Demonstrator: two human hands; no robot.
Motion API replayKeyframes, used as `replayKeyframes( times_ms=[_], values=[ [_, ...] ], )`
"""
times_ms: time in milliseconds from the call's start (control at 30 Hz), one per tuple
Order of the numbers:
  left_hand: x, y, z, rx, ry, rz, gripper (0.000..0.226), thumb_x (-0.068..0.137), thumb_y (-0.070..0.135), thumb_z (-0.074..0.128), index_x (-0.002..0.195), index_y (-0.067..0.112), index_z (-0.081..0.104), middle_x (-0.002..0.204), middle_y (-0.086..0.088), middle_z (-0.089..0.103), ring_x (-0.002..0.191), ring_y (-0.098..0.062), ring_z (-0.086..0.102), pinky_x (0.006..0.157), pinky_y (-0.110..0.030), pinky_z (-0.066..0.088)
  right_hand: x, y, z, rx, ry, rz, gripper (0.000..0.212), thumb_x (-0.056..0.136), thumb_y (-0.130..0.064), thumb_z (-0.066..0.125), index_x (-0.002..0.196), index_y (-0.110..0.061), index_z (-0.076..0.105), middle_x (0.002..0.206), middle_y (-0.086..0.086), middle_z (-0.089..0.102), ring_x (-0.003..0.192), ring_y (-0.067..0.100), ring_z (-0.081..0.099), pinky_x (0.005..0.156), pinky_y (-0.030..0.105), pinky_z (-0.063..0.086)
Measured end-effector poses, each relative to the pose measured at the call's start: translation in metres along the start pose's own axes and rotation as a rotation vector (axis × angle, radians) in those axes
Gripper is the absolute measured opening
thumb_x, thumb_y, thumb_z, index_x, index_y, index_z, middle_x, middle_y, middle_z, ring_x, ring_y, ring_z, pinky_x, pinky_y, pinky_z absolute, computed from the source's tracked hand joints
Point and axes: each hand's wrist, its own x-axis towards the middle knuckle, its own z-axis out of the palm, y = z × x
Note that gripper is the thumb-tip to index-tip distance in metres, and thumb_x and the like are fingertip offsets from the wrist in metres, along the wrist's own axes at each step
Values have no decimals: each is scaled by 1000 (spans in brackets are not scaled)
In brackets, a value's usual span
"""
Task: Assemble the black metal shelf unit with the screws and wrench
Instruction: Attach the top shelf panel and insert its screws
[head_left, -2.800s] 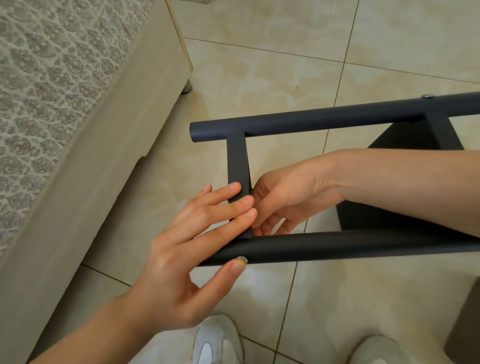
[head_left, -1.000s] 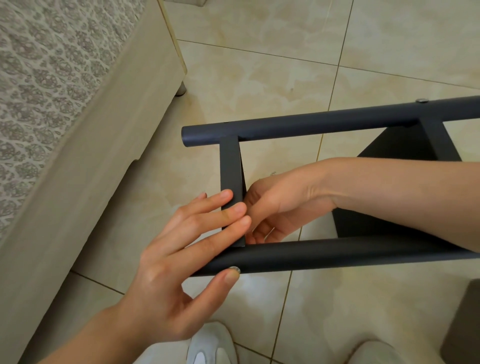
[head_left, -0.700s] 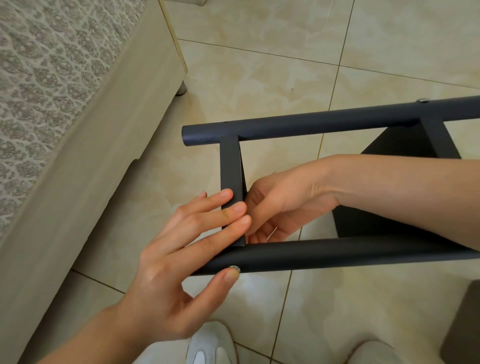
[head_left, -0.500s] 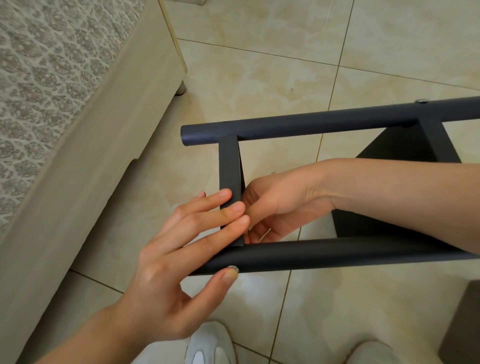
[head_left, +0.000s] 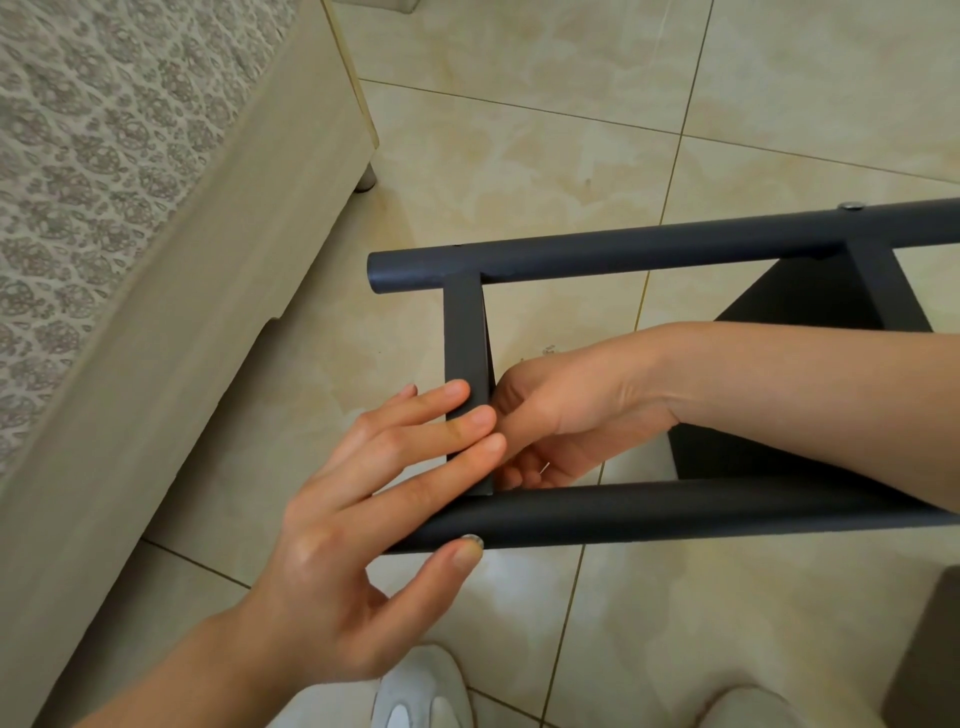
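Note:
The black shelf frame lies on its side on the tiled floor, with a far tube (head_left: 623, 254) and a near tube (head_left: 675, 514) joined by a flat crossbar (head_left: 464, 332). My left hand (head_left: 353, 545) presses straight fingers on the crossbar's lower end, and its thumb touches a silver screw head (head_left: 471, 539) on the near tube. My right hand (head_left: 566, 415) reaches in from the right behind the crossbar. Its fingers are curled round a thin silvery wrench (head_left: 544, 467), of which only a sliver shows. Another screw (head_left: 852, 206) sits on the far tube above a second crossbar (head_left: 878, 280).
A bed with a patterned cover (head_left: 104, 156) and a pale wooden side (head_left: 182, 322) runs along the left, close to the frame's end. A black panel (head_left: 800, 306) lies under the frame. My white shoes (head_left: 421, 691) are at the bottom edge, a dark object (head_left: 930, 654) at lower right.
Both hands stay at the crossbar joint. The right hand's fingers have shifted slightly behind the crossbar. The view has drifted a little.

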Motion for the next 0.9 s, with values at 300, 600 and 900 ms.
replayKeyframes(
  times_ms=[300, 600, 900],
  values=[
    [0, 1, 0, -4, 2, 4, 39, 102, 32, 47, 123, 1, 60, 131, -10, 60, 137, -26, 50, 112, -47, 39, -1, 1, -1, -28, -45, -15, 11, 97, -9, 52, 101, -3, 61, 94, 13, 61, 84, 20, 59, 79, 29, 55],
    [1, -2, 0, 10, 3, 35, 41, 101, 32, 48, 121, -2, 60, 130, -12, 60, 136, -27, 51, 111, -47, 40, -4, -7, 0, -214, 6, 4, 18, 96, -12, 54, 83, -12, 66, 76, 1, 65, 73, 13, 59, 74, 26, 51],
    [1, -3, 1, 21, 8, 44, 41, 101, 32, 48, 121, -1, 60, 130, -11, 60, 136, -27, 51, 110, -46, 41, -4, 1, -5, -89, -38, -38, 19, 95, -11, 57, 84, -14, 71, 85, 3, 69, 79, 15, 64, 78, 28, 55]
  ],
)
